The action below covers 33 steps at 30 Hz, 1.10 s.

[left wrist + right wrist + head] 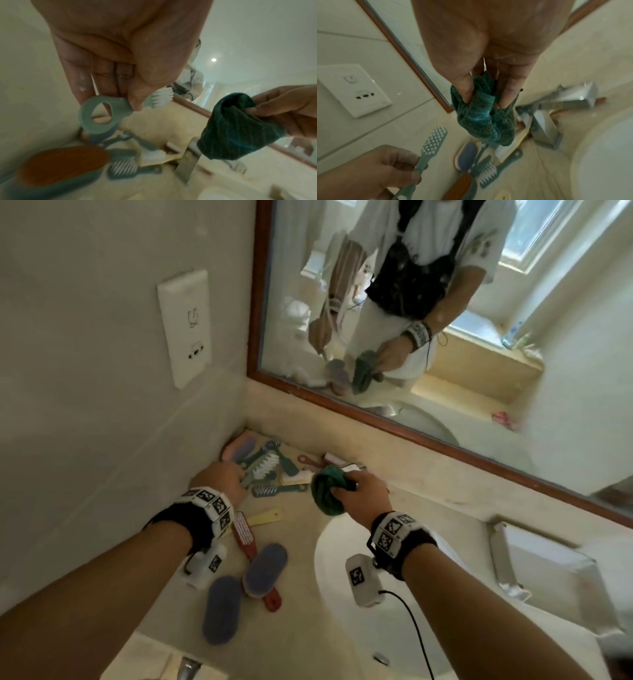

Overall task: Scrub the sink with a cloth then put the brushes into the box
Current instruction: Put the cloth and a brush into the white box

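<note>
My left hand [230, 478] pinches a pale teal brush [101, 115] with a ring handle and white bristles, held just above a pile of brushes [270, 470] in the counter's back corner. The same teal brush [433, 140] shows bristles up in the right wrist view. My right hand [346, 487] grips a bunched dark green cloth [327, 491] over the sink's [342, 611] back rim, next to the faucet [356, 466]. More brushes lie nearer me: two purple ones [265, 570], a red one [245, 534] and a yellow one [263, 517]. A clear box [544, 573] stands right of the sink.
A framed mirror [445, 337] runs along the back of the counter. A white wall socket plate [185, 330] sits on the left wall. A cable [414, 628] hangs from my right wrist across the basin. The chrome faucet [546, 127] stands close behind the cloth.
</note>
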Tool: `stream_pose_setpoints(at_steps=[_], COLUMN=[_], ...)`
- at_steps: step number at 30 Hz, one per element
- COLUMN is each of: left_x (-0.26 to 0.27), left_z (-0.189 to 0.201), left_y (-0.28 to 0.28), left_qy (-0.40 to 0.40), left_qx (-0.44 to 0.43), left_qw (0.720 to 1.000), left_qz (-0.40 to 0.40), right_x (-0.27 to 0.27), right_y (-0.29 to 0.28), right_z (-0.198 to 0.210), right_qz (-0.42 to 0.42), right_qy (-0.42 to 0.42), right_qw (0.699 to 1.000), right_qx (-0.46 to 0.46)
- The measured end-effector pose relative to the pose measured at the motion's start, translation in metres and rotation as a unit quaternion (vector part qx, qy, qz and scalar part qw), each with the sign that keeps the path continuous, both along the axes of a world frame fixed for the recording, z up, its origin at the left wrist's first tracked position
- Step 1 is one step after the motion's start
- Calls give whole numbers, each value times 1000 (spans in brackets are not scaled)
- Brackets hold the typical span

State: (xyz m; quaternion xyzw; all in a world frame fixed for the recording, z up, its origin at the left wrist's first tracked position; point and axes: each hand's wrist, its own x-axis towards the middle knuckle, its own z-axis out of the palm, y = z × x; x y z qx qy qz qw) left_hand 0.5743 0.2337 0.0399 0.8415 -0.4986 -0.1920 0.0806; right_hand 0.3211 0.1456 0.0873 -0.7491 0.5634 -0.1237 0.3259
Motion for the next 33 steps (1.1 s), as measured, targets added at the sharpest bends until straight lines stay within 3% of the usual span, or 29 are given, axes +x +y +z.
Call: stream_pose_setpoints(at_steps=[5,10,14,22,28,33], left_x=[-45,-113,-177,-336,-457,-521], left_z=[80,159,195,200,172,151], left_y=[-43,-74,-88,-101,-104,-120], left_qy=[18,-24,-4,2,17,19], left_qx=[-75,-160,-187,-207,-169,-135], left_qw=[995,979,970,957,956,957], left_qz=[-58,-124,-157,-204,-241,-257], right_x=[-36,-99,-163,-325,-446,-511], right_y=[-15,-20,-16,-1,2,-9], right_z=[69,141,173,185,164,148], right_qz=[-20,-57,-106,-172,-214,-244], right_qy=[-3,-18,-61,-88,-41,-17], right_qw=[995,982,970,959,954,951], right_qx=[-94,-181,-211,-207,-204,-192])
